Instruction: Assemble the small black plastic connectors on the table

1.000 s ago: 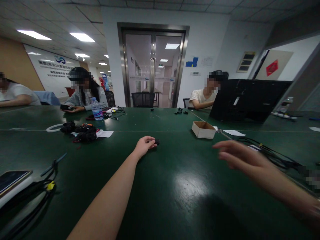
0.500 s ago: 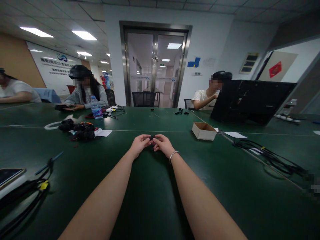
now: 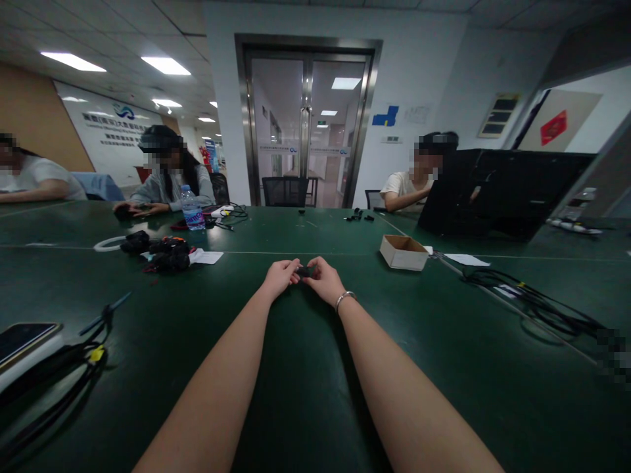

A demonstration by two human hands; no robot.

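Between my two hands is a small black piece (image 3: 304,271), held just above the green table (image 3: 305,355); its exact kind is too small to make out. My left hand (image 3: 281,277) is closed, with thumb and fingertips on the piece's left end. My right hand (image 3: 323,279), with a silver bracelet at its wrist, pinches the right end. Fingers cover part of the piece. Farther off on the table lie several similar small black pieces (image 3: 358,215), and a single one (image 3: 302,211) lies left of them.
An open cardboard box (image 3: 403,255) stands right of my hands. Tangled black gear (image 3: 167,255) and a water bottle (image 3: 192,210) are at left. A phone (image 3: 27,341) and cables (image 3: 93,358) lie near left; more cables (image 3: 537,299) at right. A large black monitor (image 3: 503,194) stands before a seated person.
My fingers have shifted on the small black piece, and more of it shows between my hands. The view has tilted slightly, so the table items sit a little differently.
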